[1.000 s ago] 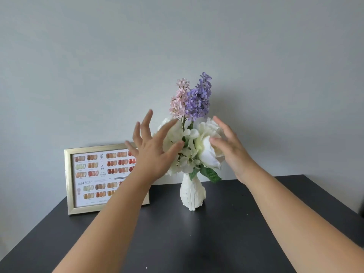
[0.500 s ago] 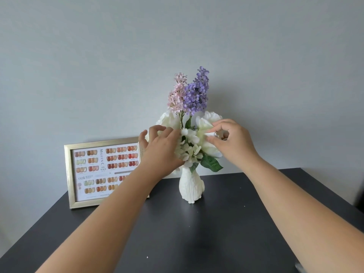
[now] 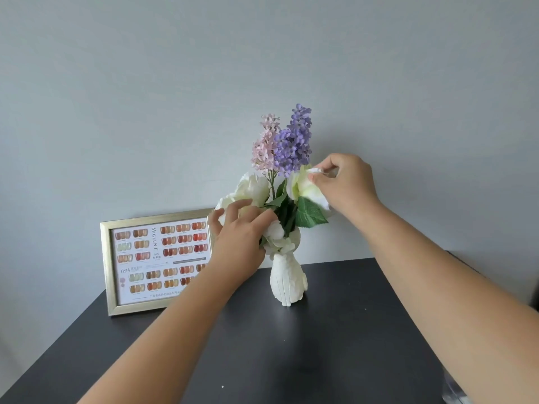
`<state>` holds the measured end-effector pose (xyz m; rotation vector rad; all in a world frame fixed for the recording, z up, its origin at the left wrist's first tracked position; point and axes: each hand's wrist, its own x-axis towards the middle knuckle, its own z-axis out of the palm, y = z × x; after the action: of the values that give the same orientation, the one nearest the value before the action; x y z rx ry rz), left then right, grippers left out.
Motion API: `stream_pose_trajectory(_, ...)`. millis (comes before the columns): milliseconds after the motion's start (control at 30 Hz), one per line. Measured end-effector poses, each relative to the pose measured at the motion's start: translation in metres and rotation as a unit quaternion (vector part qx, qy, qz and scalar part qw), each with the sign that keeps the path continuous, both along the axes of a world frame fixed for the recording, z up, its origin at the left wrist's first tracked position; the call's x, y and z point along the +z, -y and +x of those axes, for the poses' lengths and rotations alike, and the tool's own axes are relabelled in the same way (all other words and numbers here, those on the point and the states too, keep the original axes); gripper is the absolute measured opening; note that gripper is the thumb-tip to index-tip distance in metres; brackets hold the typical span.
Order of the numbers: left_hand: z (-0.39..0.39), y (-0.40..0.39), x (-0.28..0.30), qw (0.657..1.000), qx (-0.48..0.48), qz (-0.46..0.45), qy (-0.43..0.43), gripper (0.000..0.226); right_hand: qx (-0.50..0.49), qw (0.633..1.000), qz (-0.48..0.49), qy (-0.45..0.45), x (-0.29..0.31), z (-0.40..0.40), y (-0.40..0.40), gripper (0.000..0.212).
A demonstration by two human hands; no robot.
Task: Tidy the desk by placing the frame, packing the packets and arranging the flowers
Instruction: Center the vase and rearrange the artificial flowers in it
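The vase (image 3: pixel 287 282) stands mid-bench (image 3: pixel 335 345), toward the back. In front of it and to its right the dark top lies bare, open for a reach. Left of the vase the frame (image 3: pixel 159 262) leans against the wall (image 3: pixel 116 112), closing that back corner. Above the vase the flowers (image 3: pixel 287 167) spread wide, with the left hand (image 3: pixel 237 243) and right hand (image 3: pixel 345 182) flanking them. A clear object (image 3: pixel 455 392) sits far right of the vase, at the near edge.

White, pink and purple flowers (image 3: pixel 288 158) upright in vase; gold frame (image 3: pixel 157 262) upright against wall.
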<state>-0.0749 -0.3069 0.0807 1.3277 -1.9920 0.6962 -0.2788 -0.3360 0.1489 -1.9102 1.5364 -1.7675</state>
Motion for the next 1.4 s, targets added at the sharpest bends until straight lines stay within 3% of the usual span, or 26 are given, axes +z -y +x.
stream_pose_trajectory(267,-0.006,-0.010,-0.020,0.998,-0.005,-0.057,-0.025,0.051,-0.009,0.999,-0.003,-0.033,0.019,-0.001,-0.006,0.004)
stream_pose_trajectory(567,-0.012,-0.008,-0.027,0.996,-0.009,-0.070,-0.054,0.053,0.027,0.993,-0.117,0.015,0.072,-0.015,-0.051,0.010)
stream_pose_trajectory(867,-0.010,-0.008,-0.031,0.996,-0.014,-0.072,-0.058,0.052,0.058,0.992,-0.112,0.029,0.069,-0.008,-0.052,0.009)
stream_pose_trajectory(1000,-0.008,-0.007,-0.035,0.995,-0.022,-0.081,-0.049,0.053,0.062,0.984,-0.152,0.065,0.085,-0.017,-0.066,0.020)
stream_pose_trajectory(1233,-0.008,-0.005,-0.040,0.995,-0.015,-0.077,-0.061,0.052,0.126,0.976,-0.166,0.066,0.086,-0.011,-0.090,0.014)
stream_pose_trajectory(1400,-0.009,-0.008,-0.037,0.996,-0.016,-0.056,-0.062,0.053,0.127,0.970,-0.196,0.063,0.090,-0.014,-0.106,0.023)
